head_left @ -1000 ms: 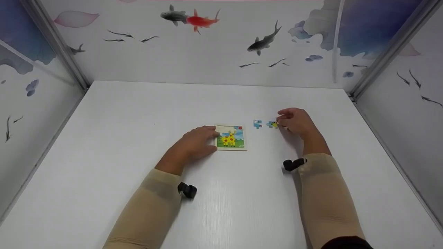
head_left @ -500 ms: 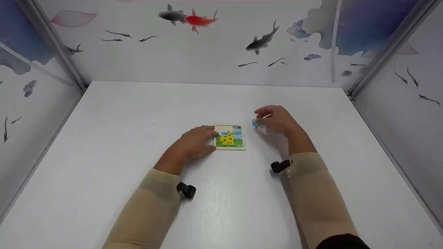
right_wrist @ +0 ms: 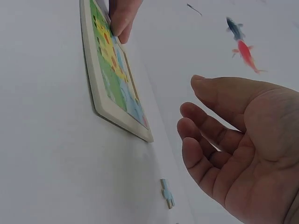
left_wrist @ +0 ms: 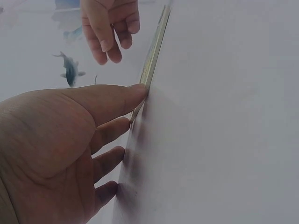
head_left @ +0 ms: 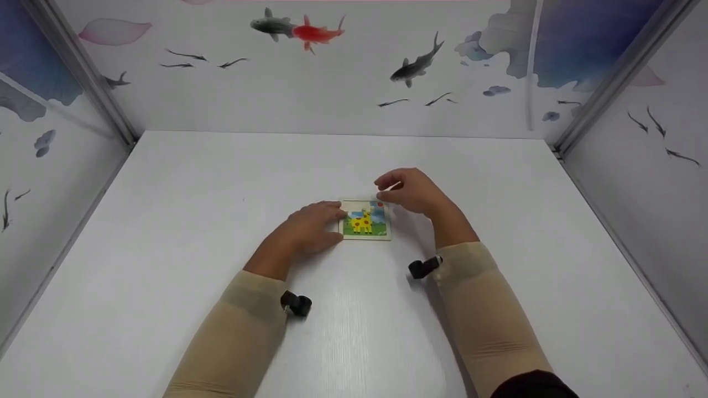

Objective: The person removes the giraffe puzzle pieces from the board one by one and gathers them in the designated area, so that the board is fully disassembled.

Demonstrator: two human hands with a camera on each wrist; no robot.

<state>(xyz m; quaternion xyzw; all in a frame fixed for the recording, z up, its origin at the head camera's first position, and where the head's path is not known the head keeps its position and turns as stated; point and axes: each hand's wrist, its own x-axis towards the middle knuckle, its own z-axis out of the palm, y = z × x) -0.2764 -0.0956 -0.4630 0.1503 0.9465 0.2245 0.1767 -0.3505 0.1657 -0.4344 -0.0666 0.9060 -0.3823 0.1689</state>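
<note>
A square jigsaw puzzle board [head_left: 366,222] with a yellow giraffe picture lies on the white table, its upper left part showing bare wood. My left hand [head_left: 310,229] holds it at the left edge, thumb at the near corner and fingers toward the far side. In the left wrist view, the thumb [left_wrist: 124,100] touches the board's rim. Over the far right corner hovers my right hand [head_left: 412,190], fingers loosely bent and apart from the thumb. The right wrist view shows nothing between them. Below that hand, a blue puzzle piece [right_wrist: 167,193] lies loose on the table; the head view hides it.
Around the hands stretches the white tabletop [head_left: 221,171]. Pale walls with painted fish [head_left: 318,33] close off the back and both sides. A small black camera sits at each wrist, the left one [head_left: 296,304] and the right one [head_left: 425,268].
My right hand has moved left from the loose puzzle pieces to the board's far right corner, and those pieces are now out of sight in the head view. The left hand has stayed at the board.
</note>
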